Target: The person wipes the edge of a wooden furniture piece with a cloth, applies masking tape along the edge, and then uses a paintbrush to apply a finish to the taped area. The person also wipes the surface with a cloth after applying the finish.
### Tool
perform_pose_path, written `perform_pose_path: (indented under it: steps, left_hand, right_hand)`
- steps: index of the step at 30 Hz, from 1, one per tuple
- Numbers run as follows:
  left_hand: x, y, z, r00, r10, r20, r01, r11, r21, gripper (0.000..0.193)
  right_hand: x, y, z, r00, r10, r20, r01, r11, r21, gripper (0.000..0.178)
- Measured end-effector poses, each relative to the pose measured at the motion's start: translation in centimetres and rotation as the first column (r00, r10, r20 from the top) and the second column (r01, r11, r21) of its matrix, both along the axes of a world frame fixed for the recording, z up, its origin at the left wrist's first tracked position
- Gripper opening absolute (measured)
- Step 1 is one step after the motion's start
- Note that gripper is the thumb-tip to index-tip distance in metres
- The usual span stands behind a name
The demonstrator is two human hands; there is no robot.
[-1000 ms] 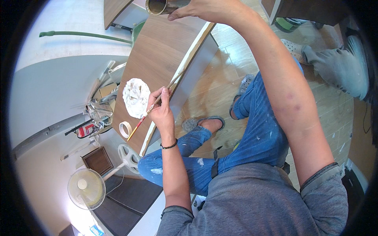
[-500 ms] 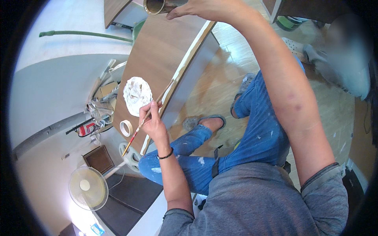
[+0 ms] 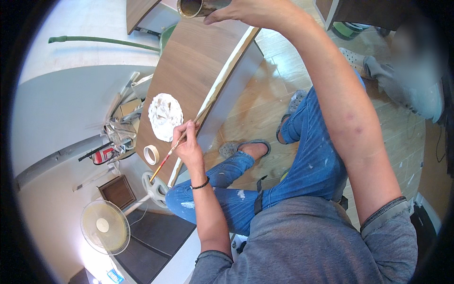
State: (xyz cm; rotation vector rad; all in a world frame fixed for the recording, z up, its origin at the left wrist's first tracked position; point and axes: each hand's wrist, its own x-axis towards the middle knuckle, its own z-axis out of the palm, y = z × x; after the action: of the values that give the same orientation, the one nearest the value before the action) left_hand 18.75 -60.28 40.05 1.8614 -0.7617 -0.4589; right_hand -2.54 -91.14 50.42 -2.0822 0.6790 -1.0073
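A view from above looks down on a seated person in a grey shirt and paint-flecked blue jeans, working at the edge of a long brown wooden tabletop (image 3: 189, 71).

The left hand (image 3: 188, 147), with a dark band at the wrist, is closed around a thin paintbrush (image 3: 176, 146) held like a pencil. The brush has a red and pale handle that slants down and to the left past the hand, while its tip points up and to the right, touching the pale edge strip (image 3: 226, 75) that runs along the side of the tabletop.

The right hand (image 3: 246, 10) is raised at the top of the picture, its arm stretching across the right side. It grips a small round container (image 3: 193, 6) with a dark inside, held near the far end of the tabletop; only part of the container shows.

On the tabletop just beside the left hand lies a white plate (image 3: 165, 116) smeared with pale paint. Near it, at the tabletop's lower corner, sits a roll of masking tape (image 3: 151, 154).

On the floor at lower left stands a pale electric fan (image 3: 104, 227). Another person's leg in light trousers (image 3: 406, 85) shows at the upper right, well apart from the work.
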Motion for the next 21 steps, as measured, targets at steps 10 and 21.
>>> perform_pose_path:
  steps: [10, 21]
  left_hand:
    - [-0.1, 1.0, 2.1, 0.998, 0.005, -0.062, -0.015, 0.986, -0.164, 0.018]
    - [-2.3, -0.8, 0.5, 0.949, -0.104, -0.298, 0.0, 0.943, -0.333, 0.019]
  right_hand:
    - [2.9, 0.7, -1.1, 0.995, -0.068, -0.075, 0.059, 0.992, -0.114, 0.058]
    - [0.2, 1.7, 1.8, 0.989, -0.092, -0.116, 0.093, 0.996, 0.003, 0.059]
